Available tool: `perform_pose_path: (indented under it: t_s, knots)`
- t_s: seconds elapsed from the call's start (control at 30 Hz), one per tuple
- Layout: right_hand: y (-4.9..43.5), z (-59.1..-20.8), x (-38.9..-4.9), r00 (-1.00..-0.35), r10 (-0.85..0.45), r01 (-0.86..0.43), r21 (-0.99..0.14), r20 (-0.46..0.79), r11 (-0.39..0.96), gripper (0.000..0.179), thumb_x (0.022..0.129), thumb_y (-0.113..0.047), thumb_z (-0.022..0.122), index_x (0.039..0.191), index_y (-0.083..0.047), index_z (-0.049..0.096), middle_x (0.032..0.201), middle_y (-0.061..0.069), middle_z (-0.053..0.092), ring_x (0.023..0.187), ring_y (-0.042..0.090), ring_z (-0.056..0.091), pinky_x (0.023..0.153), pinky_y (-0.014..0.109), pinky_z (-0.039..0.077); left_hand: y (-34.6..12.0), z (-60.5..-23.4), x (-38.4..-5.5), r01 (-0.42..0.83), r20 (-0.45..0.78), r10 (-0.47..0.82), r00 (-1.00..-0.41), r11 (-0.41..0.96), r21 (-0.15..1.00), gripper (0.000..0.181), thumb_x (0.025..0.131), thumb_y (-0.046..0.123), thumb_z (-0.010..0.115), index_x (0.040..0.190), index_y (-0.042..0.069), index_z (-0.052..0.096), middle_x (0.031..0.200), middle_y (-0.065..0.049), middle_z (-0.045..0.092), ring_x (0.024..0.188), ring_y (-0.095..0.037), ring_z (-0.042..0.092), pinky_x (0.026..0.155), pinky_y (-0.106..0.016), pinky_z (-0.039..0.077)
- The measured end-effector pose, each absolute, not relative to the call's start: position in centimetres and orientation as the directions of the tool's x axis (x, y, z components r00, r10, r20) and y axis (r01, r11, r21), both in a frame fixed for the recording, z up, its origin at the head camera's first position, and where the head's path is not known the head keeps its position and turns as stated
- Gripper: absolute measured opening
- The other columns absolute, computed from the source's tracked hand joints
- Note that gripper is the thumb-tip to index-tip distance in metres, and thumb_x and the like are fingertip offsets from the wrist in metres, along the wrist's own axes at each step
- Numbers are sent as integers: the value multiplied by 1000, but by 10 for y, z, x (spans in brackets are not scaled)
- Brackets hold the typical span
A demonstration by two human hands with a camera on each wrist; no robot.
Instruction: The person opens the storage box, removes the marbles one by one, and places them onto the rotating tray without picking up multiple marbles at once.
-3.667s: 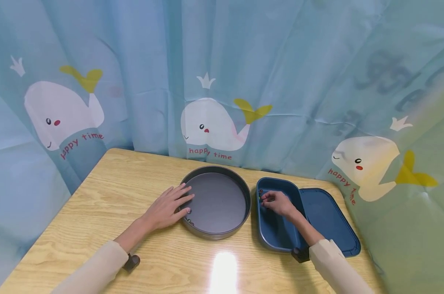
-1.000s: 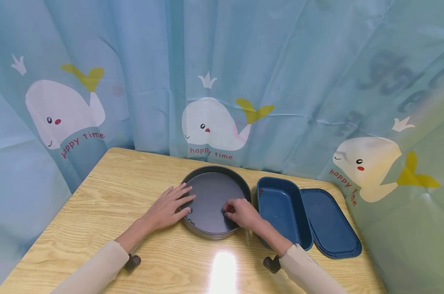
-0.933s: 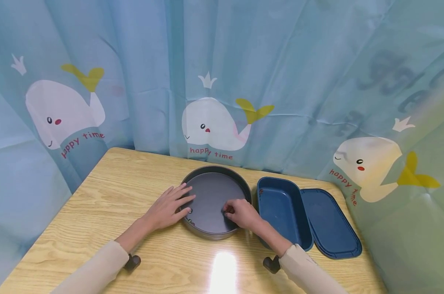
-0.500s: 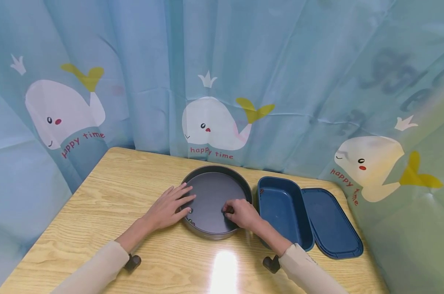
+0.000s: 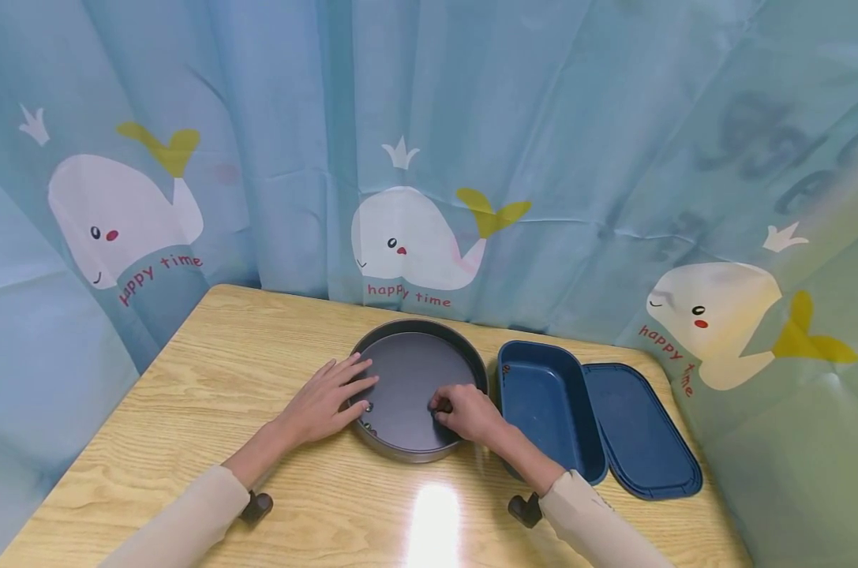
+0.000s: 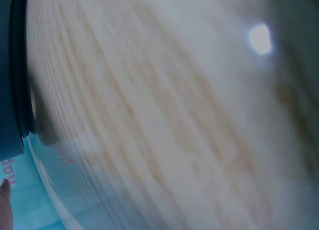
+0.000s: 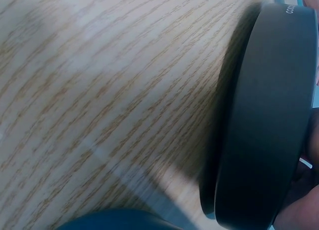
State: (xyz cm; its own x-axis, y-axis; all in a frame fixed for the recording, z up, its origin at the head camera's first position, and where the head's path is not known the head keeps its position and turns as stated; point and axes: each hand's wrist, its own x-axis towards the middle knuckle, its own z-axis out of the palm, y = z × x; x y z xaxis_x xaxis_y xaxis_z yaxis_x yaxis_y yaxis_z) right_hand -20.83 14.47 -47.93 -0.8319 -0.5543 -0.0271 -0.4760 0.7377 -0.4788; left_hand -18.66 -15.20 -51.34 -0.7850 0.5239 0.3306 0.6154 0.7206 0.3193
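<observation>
A round dark grey pan [image 5: 414,359] sits on the wooden table. My left hand [image 5: 324,401] lies with fingers spread over its left rim. Near that thumb, several small shiny marbles [image 5: 369,431] rest inside along the pan's wall. My right hand [image 5: 470,412] reaches over the pan's right side, its thumb and fingers pinching low over the floor. A small dark marble [image 5: 434,411] shows at those fingertips, mostly covered by them. In the right wrist view, the pan's outer wall [image 7: 266,110] hides most of the fingers [image 7: 301,207].
Right of the pan stands a deep blue box [image 5: 545,386] with a few small reddish marbles [image 5: 505,369] in its far left corner. Its blue lid [image 5: 645,430] lies flat beside it. A whale-print curtain [image 5: 286,197] hangs around the table's far and side edges.
Since the oldest frame, my right hand has moved left from inside the blue box to over the pan. Over the last second both hands have stayed in place.
</observation>
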Motion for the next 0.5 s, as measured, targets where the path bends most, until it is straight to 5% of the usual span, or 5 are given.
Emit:
perform_pose_path:
  t_s: [0.5]
  knots:
    - [146, -477, -208, -828, -560, -467, -525, -24, 712, 9, 88, -3, 74, 92, -11, 73, 82, -4, 68, 76, 10, 65, 67, 27, 54, -152, -513, -186, 615, 326, 527, -785, 726, 308, 46, 98, 35, 60, 138, 12, 62, 152, -10, 46, 145, -30, 31, 115, -58, 24]
